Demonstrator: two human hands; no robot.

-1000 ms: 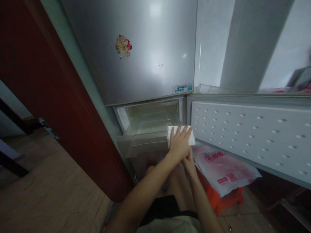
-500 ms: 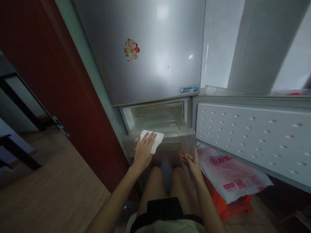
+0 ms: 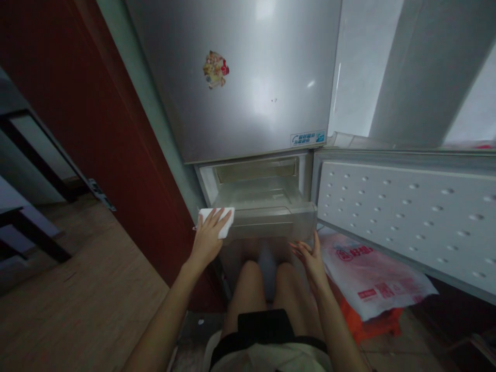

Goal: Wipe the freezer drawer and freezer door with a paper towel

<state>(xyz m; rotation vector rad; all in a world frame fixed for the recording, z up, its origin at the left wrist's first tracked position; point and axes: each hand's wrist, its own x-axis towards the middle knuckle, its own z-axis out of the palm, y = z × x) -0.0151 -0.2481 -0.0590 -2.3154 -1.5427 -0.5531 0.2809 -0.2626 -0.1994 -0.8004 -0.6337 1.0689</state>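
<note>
A clear freezer drawer (image 3: 267,219) is pulled part way out of the fridge's lower compartment. At the left end of its front, my left hand (image 3: 208,236) holds a folded white cloth (image 3: 227,227), fingers lying over it and pressing it to the plastic. Whether it is paper or fabric I cannot tell. My right hand (image 3: 312,258) grips the drawer's lower right corner, thumb up along the side and fingers curled under the front. The drawer's inside shows only bare plastic from here.
The dimpled freezer door (image 3: 395,217) swings wide open at right. Below it, a printed plastic bag (image 3: 372,274) lies over an orange stool (image 3: 374,325). The silver upper door (image 3: 248,124) is above. A red-brown door (image 3: 127,155) stands close at left.
My left hand has slid the white cloth leftward along the drawer front to its left end. My right hand stays at the lower right corner. The view has shifted slightly.
</note>
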